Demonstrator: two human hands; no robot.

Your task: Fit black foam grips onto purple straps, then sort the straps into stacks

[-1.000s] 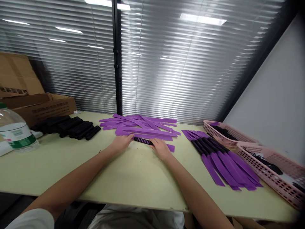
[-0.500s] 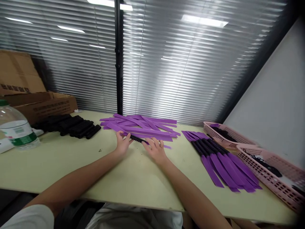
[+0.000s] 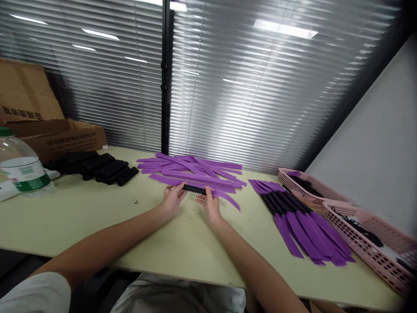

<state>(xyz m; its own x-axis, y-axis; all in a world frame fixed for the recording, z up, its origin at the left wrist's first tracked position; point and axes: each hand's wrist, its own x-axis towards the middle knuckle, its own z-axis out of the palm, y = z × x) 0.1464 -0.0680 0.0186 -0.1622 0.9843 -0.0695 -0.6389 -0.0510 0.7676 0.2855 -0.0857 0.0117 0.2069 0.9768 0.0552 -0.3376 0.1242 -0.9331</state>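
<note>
At far left stood a clear plastic bottle [image 3: 24, 171] with a green cap and a white-and-green label, its print too small to read; behind it sat an open cardboard carton [image 3: 73, 142], dark characters printed across flap and side, too blurred to make out; next, on the pale table [image 3: 143, 243], lay a row of black ridged pieces [image 3: 104, 168].

At centre the left hand [image 3: 172, 200] pinched the left end of a black ridged sleeve [image 3: 194, 189], thumb and fingers closed on it; a heap of loose purple strips [image 3: 198, 167] lay just beyond; the right hand [image 3: 210, 206] pinched the sleeve's right end, and a purple strip [image 3: 230, 200] curved out past it.

Further right, purple strips with black sleeves [image 3: 286, 202] around their middles lay fanned together; at far right stood two pink baskets [image 3: 353, 237] with black items inside; I saw no readable writing there.
</note>
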